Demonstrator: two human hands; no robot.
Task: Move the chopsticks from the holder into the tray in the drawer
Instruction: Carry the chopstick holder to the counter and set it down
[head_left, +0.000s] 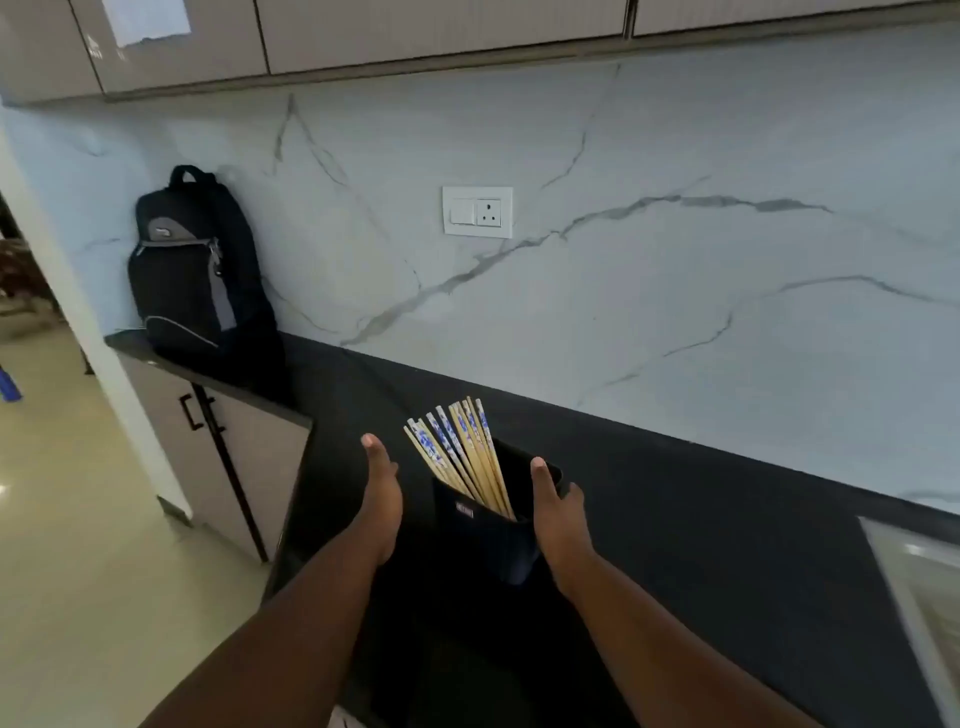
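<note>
Steadying the holder (485, 525) with our right hand (558, 519) curled on it, we are bringing our empty, straight-fingered left hand (382, 493) toward the chopsticks (457, 452), aiming to gather the bundle.

both hands forward; left hand (383, 491) flat, fingers straight; right hand (556, 501) fingers curled.

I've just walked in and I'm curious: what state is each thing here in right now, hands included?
chopsticks: all in the holder, tops fanned out
holder: upright on the dark counter, gripped
right hand: thumb and fingers round the holder's side
left hand: open, beside the holder, touching nothing
backpack: upright against the wall, closed
cabinet door: shut
</note>
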